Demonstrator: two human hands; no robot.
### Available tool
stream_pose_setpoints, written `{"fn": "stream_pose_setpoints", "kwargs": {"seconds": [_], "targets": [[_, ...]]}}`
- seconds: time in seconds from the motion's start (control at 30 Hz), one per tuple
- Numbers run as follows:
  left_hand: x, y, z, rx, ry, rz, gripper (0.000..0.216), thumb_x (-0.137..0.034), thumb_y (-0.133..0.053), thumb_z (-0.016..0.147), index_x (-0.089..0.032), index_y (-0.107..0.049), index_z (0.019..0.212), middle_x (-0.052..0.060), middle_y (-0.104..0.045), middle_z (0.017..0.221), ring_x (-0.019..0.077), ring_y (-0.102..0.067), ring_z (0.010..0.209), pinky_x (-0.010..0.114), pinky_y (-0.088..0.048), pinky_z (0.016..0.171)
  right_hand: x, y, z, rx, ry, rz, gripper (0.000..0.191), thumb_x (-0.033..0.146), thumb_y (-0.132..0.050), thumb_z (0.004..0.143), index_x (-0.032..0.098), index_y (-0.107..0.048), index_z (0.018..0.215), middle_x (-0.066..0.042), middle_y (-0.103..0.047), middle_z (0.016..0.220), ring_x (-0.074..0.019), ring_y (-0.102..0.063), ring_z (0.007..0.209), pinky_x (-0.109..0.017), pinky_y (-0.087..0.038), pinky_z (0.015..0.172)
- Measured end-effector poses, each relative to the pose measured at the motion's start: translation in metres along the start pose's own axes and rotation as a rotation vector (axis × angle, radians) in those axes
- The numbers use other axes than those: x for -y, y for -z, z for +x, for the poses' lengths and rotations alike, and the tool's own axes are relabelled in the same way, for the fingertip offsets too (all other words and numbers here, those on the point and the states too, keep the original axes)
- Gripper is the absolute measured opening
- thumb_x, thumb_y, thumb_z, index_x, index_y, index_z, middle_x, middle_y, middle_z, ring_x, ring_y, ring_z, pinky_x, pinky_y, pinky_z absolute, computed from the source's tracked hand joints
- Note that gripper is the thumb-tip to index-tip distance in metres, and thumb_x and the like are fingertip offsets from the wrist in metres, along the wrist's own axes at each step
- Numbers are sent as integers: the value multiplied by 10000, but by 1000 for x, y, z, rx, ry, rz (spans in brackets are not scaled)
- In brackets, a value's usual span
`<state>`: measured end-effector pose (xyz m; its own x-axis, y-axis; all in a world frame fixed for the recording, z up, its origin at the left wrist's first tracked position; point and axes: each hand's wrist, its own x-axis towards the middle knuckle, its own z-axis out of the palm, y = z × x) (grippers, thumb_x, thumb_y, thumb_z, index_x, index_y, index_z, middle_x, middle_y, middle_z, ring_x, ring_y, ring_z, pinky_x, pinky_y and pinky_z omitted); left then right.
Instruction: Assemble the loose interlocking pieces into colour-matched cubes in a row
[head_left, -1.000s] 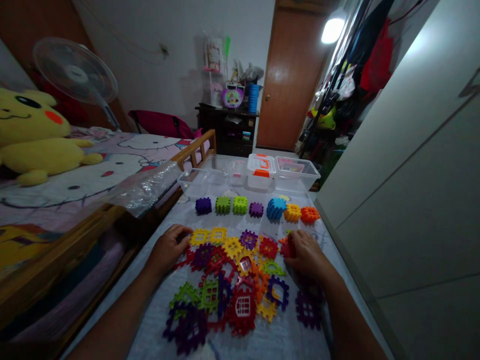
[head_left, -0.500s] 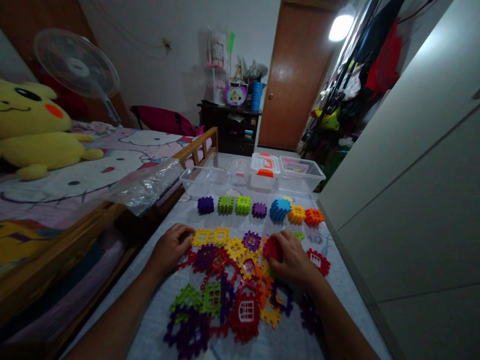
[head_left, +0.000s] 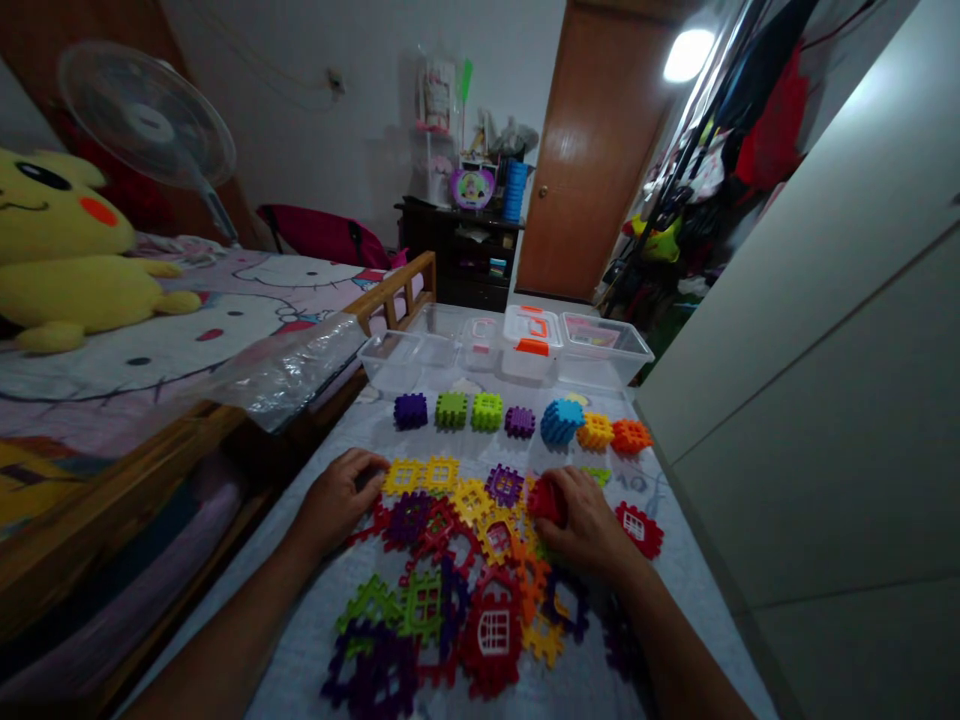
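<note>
My right hand (head_left: 581, 515) has its fingers and thumb closed around a red plastic building piece (head_left: 546, 500), partly covered by the fingers, over the right side of a loose heap of interlocking toothed tiles. My left hand (head_left: 345, 502) rests at the heap's left edge, fingers curved and thumb apart, its fingertips beside a yellow window tile (head_left: 403, 477). A second yellow window tile (head_left: 441, 473) adjoins that one. Between the hands lie a purple tile (head_left: 505, 485) and more yellow pieces. Nearer to me are a red arched-window tile (head_left: 493, 632), a green window tile (head_left: 422, 605) and dark purple tiles (head_left: 375, 672).
Behind the heap runs a row of stacked tiles, from a purple stack (head_left: 411, 411) to a blue stack (head_left: 562, 421) and an orange stack (head_left: 631, 436). Clear plastic boxes (head_left: 397, 362) stand beyond. A red window tile (head_left: 639, 529) lies right. A wooden bed rail (head_left: 187, 450) borders the left.
The red piece in my right hand has tilted slightly. My left hand stays at the same place, and the view has shifted a little.
</note>
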<state>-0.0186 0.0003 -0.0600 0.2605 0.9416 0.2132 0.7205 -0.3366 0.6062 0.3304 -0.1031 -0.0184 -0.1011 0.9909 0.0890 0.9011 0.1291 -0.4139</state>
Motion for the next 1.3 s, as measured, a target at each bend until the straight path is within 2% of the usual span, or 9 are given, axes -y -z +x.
{"fn": "stream_pose_setpoints", "kwargs": {"seconds": [0.3,0.5,0.7,0.93,1.17,1.3], "targets": [[-2,1,1,-3,14,-1,272,-424,-522,779,-218,-681,856,42,-661,933,227,-634,901,332,-491,865,3,3,-1,30,-17,-7,517,279,-619,755,145,-534,1247,-131,-583,1177,-283,-499,1115,-427,-375,1012],[-2,1,0,5,5,-5,260,-406,-511,796,-218,-674,871,45,-660,953,223,-620,932,330,-483,880,-1,-1,-2,4,-39,10,566,285,-623,756,118,-515,1286,-154,-573,1252,-288,-499,1167,-426,-369,1039],[-8,4,0,-7,6,1,244,-403,-526,786,-224,-676,854,39,-664,940,225,-626,917,337,-489,876,-6,-7,-1,-35,-8,11,560,287,-638,740,168,-526,1275,-129,-591,1231,-297,-516,1148,-450,-390,1020],[-4,2,0,-3,-5,-4,250,-406,-521,801,-222,-677,867,37,-660,933,224,-628,908,339,-491,871,0,-6,0,-26,-27,-19,526,297,-620,764,127,-541,1255,-148,-601,1209,-299,-524,1133,-442,-396,1014],[-7,4,-2,-7,-14,-29,226,-376,-523,801,-217,-674,853,38,-660,931,221,-629,913,338,-486,876,1,-8,-1,-119,-10,15,497,274,-607,772,149,-549,1250,-143,-619,1194,-294,-546,1113,-456,-414,999],[-11,6,-3,-13,-2,-35,210,-358,-530,801,-217,-673,864,36,-662,929,218,-625,914,335,-487,867,-2,-10,1,-127,2,26,496,287,-608,767,155,-558,1242,-144,-629,1181,-298,-556,1104,-472,-419,990]]}}
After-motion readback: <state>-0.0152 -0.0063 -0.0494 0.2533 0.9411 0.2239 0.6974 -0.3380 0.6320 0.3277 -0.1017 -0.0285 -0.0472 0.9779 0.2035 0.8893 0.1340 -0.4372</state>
